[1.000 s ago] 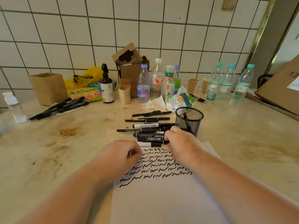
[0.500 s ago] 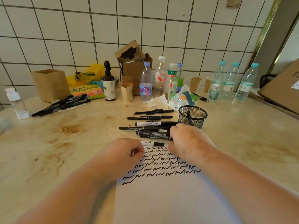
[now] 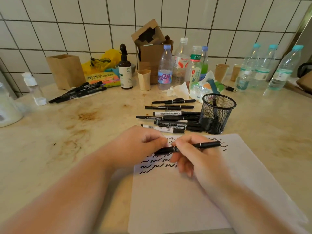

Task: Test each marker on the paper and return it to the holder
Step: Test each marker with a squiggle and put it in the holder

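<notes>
- Marker in hand (image 3: 199, 146): slim black pen, lying crosswise above the upper part of the paper, its free end toward 3 o'clock. Judged light, rigid and smooth-barrelled; apt to roll if laid down loose.
- Right hand (image 3: 197, 159): fingers curled round the barrel's middle, thumb and forefinger pinching it; the remaining fingers hang loosely curled beneath.
- Left hand (image 3: 141, 146): closed on the pen's end toward 9 o'clock, fingertips pinching what is probably the cap. Whether the cap is seated or part-drawn cannot be told; the hands hide the joint.
- Paper (image 3: 185, 200): white sheet at 6 o'clock of the bench, rows of black squiggles across its top, the lower part blank.
- Holder (image 3: 217, 114): black mesh cup, upright at 1 o'clock of the hands, just beyond the sheet's top edge; at least one pen stands inside.
- Loose markers (image 3: 170, 117): a row lying flat at 12 o'clock, just beside the holder's 9 o'clock side.
- Second marker pile (image 3: 79, 92): at 10 o'clock, well apart, near a brown box (image 3: 65, 70).
- Handling note: best gripped mid-barrel with one hand while the other pulls the cap straight off; a firm pinch seems needed, the plastic looking slick. Return to the cup tip-down, released low to avoid tipping the light mesh.
- Bottles (image 3: 165, 68), paper cups: along the tiled wall, 11 to 2 o'clock.
</notes>
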